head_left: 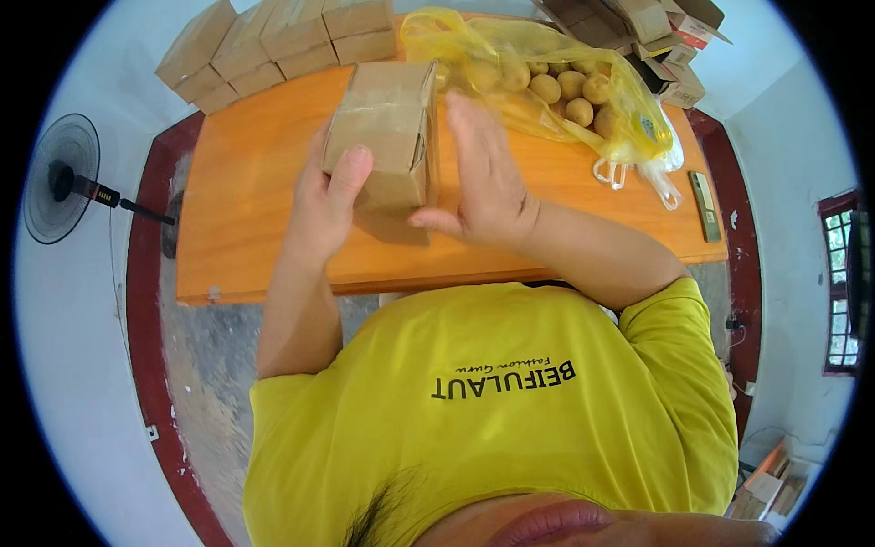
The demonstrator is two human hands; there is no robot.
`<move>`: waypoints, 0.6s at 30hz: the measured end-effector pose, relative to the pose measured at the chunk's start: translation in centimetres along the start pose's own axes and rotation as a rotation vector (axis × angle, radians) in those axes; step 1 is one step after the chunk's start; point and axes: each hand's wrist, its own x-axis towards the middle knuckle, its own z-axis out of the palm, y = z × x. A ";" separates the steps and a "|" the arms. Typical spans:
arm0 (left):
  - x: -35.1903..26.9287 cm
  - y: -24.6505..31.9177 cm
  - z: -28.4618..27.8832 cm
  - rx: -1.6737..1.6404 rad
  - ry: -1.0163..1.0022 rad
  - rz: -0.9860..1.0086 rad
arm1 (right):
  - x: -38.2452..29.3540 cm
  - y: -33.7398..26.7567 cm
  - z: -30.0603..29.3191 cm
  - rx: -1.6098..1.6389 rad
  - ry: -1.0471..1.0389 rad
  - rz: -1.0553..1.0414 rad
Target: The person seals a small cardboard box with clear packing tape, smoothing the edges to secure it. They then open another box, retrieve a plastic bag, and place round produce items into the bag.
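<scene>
A closed brown cardboard box [386,130] with clear tape across its top is in front of me, above the wooden table. My left hand [328,191] grips its left side, thumb over the near top edge and the other fingers mostly hidden. Beside the box's right side is my right hand [489,174], slightly blurred, its palm turned to the cardboard and thumb spread from the fingers. It holds nothing; whether the thumb tip touches the box I cannot tell. At the box's right end, a flap edge stands slightly apart at the corner.
Several taped cardboard boxes [273,44] are stacked at the table's back left. A yellow plastic bag [519,123] of round brown potatoes or fruits [571,85] lies behind my right hand. Opened cartons [656,41] are piled back right. A phone [705,205] rests near the orange table's [253,205] right edge.
</scene>
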 end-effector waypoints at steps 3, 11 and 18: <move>0.0 -0.4 -0.8 -0.051 -0.016 -0.237 | -2.5 0.2 1.4 0.127 -0.084 -0.094; 0.6 -3.2 -4.5 -0.267 0.246 -0.321 | -5.9 1.8 3.2 0.126 -0.394 -0.108; 0.5 -2.5 -3.6 -0.598 0.414 -0.341 | -4.5 1.6 1.2 0.067 -0.450 -0.036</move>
